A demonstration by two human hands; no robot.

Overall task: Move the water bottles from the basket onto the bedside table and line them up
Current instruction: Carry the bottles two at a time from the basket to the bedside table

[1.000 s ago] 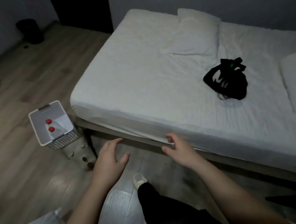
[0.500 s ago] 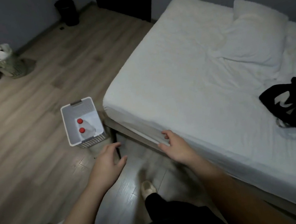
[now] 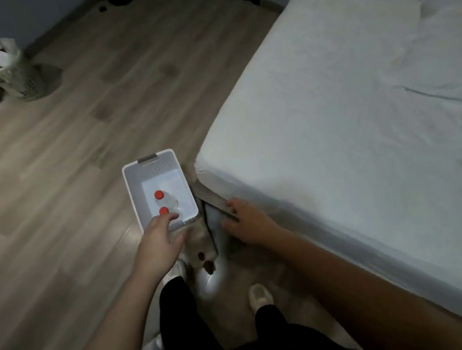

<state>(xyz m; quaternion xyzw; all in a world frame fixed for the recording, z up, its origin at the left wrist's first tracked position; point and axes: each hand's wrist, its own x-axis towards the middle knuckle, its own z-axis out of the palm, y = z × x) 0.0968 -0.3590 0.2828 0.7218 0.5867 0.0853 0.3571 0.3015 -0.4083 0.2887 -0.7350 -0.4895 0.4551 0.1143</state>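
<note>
- Two water bottles with red caps are seen inside the white basket, which stands on the floor just beside the bed corner.
- No bottle is seen outside the basket and no counter is in view, so the task is judged barely begun.
- Both bottles appear upright, long axes vertical, caps pointing up.
- The left hand is held over the basket's near rim, fingers loosely spread and empty.
- The right hand is kept open against the bed frame, grasping nothing.
</note>
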